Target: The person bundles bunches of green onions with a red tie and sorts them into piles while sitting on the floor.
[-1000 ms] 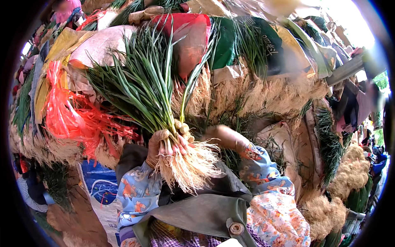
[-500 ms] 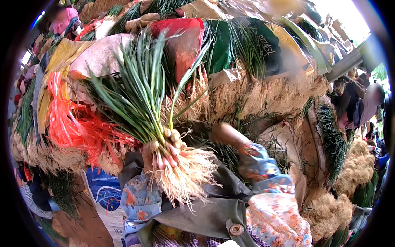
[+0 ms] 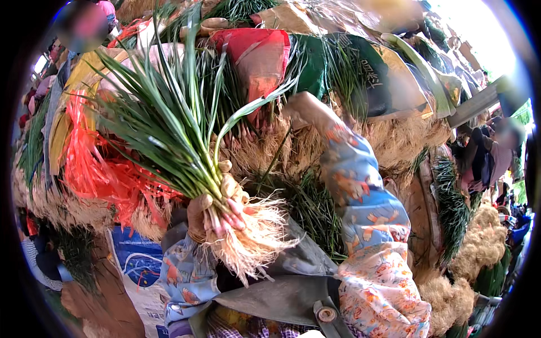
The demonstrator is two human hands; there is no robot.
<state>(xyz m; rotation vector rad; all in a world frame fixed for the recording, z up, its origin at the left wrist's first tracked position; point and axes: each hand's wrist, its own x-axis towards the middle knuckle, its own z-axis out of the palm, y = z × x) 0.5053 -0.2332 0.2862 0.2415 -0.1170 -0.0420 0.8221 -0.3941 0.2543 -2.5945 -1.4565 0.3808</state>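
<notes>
My left hand (image 3: 197,216) is wrapped round the stems of a thick bunch of green garlic (image 3: 169,129), just above its roots. Long green leaves fan out to the upper left, and pale stringy roots (image 3: 253,231) hang over my lap. My right hand (image 3: 304,108) is stretched forward to the row of green garlic (image 3: 276,135) beside a red sack (image 3: 253,50). Its fingers are blurred and partly hidden among the stalks, so I cannot make out whether they grip anything. A dark apron (image 3: 270,298) covers my lap.
Red plastic strips (image 3: 93,163) lie left of the bunch. Beyond stand a green sack (image 3: 309,65) and a long row of roots (image 3: 389,138). Loose green leaves (image 3: 310,208) lie before me. A metal bar (image 3: 476,107) is at the right, with people (image 3: 487,146) farther off.
My right arm has stretched forward and up, from above my lap to the row by the red sack. My left hand keeps the bunch, whose leaves now reach higher and farther left.
</notes>
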